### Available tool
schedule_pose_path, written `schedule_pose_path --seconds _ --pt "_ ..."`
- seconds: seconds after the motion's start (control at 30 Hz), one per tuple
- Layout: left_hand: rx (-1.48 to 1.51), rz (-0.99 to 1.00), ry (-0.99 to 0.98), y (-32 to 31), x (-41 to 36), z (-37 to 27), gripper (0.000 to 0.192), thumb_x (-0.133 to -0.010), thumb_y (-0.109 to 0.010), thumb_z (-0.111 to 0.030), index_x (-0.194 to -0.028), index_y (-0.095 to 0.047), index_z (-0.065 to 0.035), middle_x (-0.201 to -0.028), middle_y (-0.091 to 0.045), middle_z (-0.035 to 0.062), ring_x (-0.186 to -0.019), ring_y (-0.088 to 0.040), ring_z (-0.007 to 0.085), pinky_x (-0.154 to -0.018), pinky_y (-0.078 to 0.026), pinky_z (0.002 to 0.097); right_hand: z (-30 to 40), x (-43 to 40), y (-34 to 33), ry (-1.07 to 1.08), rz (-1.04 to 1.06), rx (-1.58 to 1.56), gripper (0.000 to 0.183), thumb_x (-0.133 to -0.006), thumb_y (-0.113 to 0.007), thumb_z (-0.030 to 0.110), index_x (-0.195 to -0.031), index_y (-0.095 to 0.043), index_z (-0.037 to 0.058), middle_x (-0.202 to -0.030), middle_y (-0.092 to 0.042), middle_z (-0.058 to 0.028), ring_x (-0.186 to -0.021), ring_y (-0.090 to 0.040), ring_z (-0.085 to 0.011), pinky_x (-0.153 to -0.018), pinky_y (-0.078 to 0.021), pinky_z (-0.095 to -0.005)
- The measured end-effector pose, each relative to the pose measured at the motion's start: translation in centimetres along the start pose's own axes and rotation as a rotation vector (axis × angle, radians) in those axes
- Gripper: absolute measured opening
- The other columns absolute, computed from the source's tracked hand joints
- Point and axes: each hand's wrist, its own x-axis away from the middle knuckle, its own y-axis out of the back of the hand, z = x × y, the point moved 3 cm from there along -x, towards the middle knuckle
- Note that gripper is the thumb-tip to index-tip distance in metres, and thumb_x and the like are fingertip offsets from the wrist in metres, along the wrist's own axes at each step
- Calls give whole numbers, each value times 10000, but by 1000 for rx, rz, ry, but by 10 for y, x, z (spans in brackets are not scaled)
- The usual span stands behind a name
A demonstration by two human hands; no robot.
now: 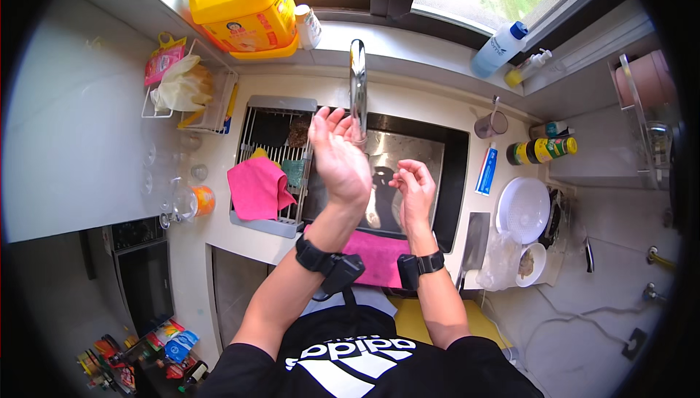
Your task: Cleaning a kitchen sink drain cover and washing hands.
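Note:
My left hand [343, 160] is raised palm up over the left side of the sink, fingers spread and holding nothing. Its fingertips are right beside the chrome faucet [358, 70]; whether they touch it, or whether water runs, I cannot tell. Over the right part of the metal sink basin [413, 149] hovers my right hand [416, 193], fingers loosely curled with nothing visible in them. A pink cloth [374, 256] hangs over the front sink edge, below and between my wrists. Each wrist wears a black strapped device.
Left of the faucet, a drying rack [281, 104] carries a second pink cloth [257, 187] and scrubbing pads. A yellow jug [246, 15] stands on the windowsill. To the right are a toothpaste tube [486, 169], a cleaver [477, 239] and a white colander [523, 208].

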Motion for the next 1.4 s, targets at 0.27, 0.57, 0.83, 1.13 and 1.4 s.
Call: schedule_pose_path --seconds 0.27,0.57,0.83,1.13,1.4 --pt "-58 43 74 70 -47 -14 580 -971 -476 -521 -1202 -395 5 -1129 -485 198 -1054 -503 281 -991 -412 403 -6 57 36 -55 -157 21 138 -898 -559 4 -1028 -606 -4 -932 -595 -63 -743 -589 -107 -628 -543 -249" --pt "-101 321 323 130 -168 60 528 -994 -444 -507 -1189 -380 -21 -1098 -533 235 -987 -555 283 -941 -448 394 -30 128 46 -121 -328 84 123 -899 -570 10 -1016 -609 4 -914 -590 -60 -742 -585 -117 -627 -535 -271" --pt "-118 367 381 133 -167 80 566 -994 -434 -528 -1231 -332 -24 -1039 -542 194 -864 -546 205 -819 -477 337 -38 149 21 -136 -413 5 122 -906 -582 24 -1024 -607 13 -916 -583 -58 -762 -579 -128 -637 -537 -291" --pt "-189 379 331 130 -161 83 514 -1011 -419 -491 -1238 -330 -38 -1020 -540 163 -851 -546 173 -784 -470 308 -38 152 -3 -76 -389 29 139 -903 -586 48 -1038 -610 26 -970 -590 -74 -794 -582 -142 -684 -523 -320" --pt "-226 282 195 136 -145 71 463 -1025 -420 -438 -1202 -411 -10 -1000 -556 126 -840 -565 170 -792 -467 310 -35 158 -19 -52 -378 30 133 -908 -590 43 -1040 -603 26 -932 -584 -57 -781 -584 -127 -665 -526 -294"
